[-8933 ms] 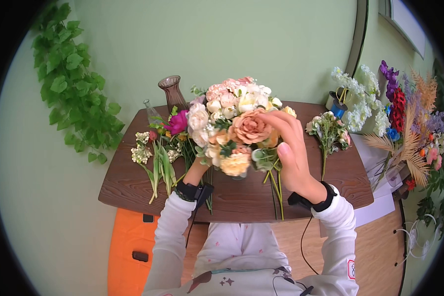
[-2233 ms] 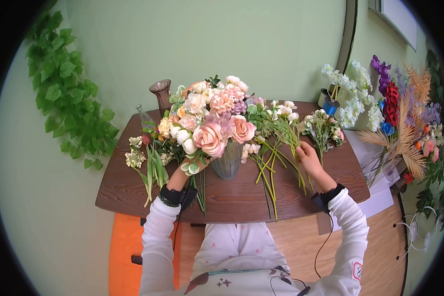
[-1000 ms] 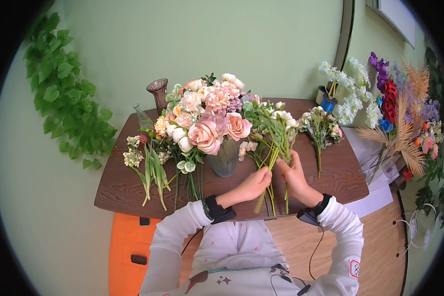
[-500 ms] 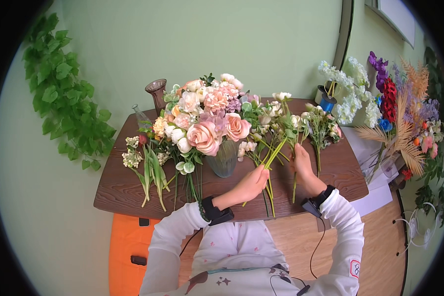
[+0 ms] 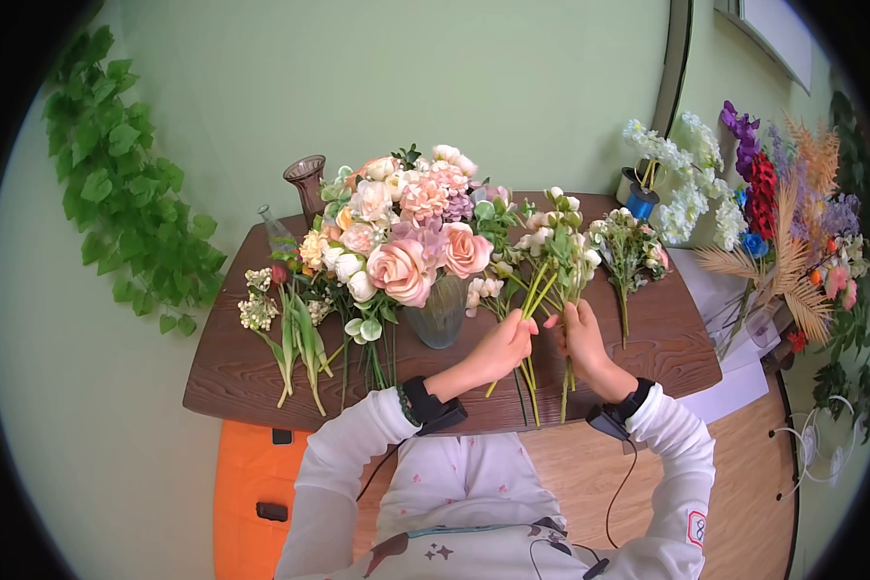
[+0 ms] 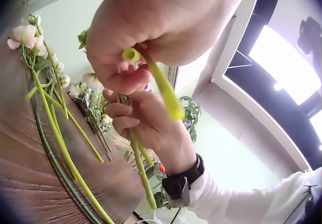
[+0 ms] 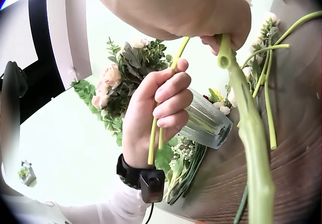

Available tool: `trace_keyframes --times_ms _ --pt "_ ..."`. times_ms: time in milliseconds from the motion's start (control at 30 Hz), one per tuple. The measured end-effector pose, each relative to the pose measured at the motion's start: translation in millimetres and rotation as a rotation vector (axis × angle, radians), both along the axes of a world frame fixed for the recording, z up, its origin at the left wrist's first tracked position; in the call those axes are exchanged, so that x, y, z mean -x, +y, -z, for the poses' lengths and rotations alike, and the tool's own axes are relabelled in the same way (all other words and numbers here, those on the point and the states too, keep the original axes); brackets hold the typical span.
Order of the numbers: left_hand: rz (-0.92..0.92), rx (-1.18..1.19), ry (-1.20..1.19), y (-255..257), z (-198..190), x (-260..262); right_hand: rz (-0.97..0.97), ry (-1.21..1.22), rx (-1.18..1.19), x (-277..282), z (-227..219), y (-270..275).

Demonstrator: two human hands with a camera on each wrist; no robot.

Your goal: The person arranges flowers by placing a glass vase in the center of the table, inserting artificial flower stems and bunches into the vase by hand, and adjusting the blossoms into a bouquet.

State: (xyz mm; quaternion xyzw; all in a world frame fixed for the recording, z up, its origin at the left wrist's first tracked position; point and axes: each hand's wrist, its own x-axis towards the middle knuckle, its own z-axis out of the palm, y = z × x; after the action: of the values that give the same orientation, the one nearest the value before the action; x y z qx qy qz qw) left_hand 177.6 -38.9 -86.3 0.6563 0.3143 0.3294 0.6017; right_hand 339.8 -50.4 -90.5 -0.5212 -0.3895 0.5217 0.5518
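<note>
My left hand (image 5: 501,350) grips thin green flower stems (image 7: 154,139) in front of the table's middle. Close beside it, my right hand (image 5: 586,346) holds thicker green flower stems (image 6: 141,176), whose cut ends point down toward me. White blossoms (image 5: 563,220) top the held stems, and the two bunches lean together and overlap in the head view. To the left, a clear ribbed glass vase (image 5: 437,315) carries a full bouquet of pink roses (image 5: 401,271), peach and white flowers. Curled fingers partly hide the stems in both wrist views.
Red tulips with green stems (image 5: 304,353) and white berry sprigs (image 5: 257,312) lie at the table's left. A purple-brown vase (image 5: 306,184) and a small clear bottle (image 5: 275,227) stand behind. A small flower bunch (image 5: 626,251) lies right; blue spool (image 5: 641,203) beyond.
Earlier my right hand touched the bouquet's orange rose; later it held stems while my left hand was at the bouquet. My left hand then moved to stems; my right hand has just come back leftward.
</note>
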Motion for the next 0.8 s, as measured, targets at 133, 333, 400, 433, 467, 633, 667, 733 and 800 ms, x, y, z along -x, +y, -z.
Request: trace_keyframes --times_ms 133,333,400,433,467,633,667,733,800 --pt "0.006 0.103 -0.065 7 1 -7 -0.062 -0.092 -0.009 -3 2 -1" --pt "-0.026 0.157 -0.247 9 -5 -1 0.037 -0.236 -0.103 -18 -4 7" --pt "-0.011 0.149 -0.233 8 -5 2 0.065 -0.201 -0.121 -43 10 27" --pt "0.004 0.140 -0.222 7 -5 3 0.091 -0.272 -0.146 -53 12 35" --pt "0.001 0.140 -0.223 5 -5 3 0.118 -0.342 -0.171 -63 13 42" --pt "0.086 0.097 -0.189 -12 -7 3 0.290 -0.613 -0.206 -106 26 71" --pt "0.094 0.075 -0.180 -15 -8 3 0.359 -0.600 -0.155 -120 36 80" --pt "0.098 0.048 -0.175 -14 -5 5 0.427 -0.535 -0.152 -124 23 73" --pt "0.051 -0.029 -0.143 -11 -2 7 0.403 -0.479 -0.128 -131 21 73"
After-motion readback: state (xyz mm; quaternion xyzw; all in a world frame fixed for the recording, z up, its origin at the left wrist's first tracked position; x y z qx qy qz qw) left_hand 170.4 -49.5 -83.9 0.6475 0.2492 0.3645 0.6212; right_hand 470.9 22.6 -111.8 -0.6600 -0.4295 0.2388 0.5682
